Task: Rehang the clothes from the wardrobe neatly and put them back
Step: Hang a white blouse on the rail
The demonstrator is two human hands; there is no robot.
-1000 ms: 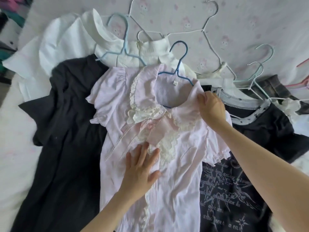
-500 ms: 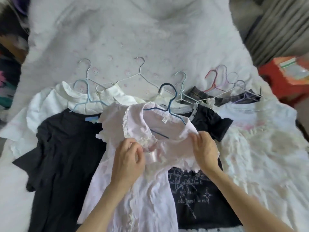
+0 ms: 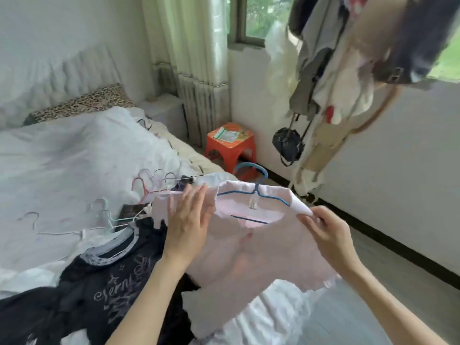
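Head view. Between our two hands we hold up a pink blouse (image 3: 251,247) on a blue hanger (image 3: 256,192), its hook rising beyond the fingertips. Our left hand (image 3: 188,217) lies flat with straight fingers against the blouse's left shoulder; our right hand (image 3: 328,232) pinches the collar edge. Left of and below the left hand, a black printed shirt (image 3: 99,290) lies on the bed (image 3: 62,158) among loose hangers (image 3: 104,215). Beyond both hands stands an orange stool (image 3: 230,145).
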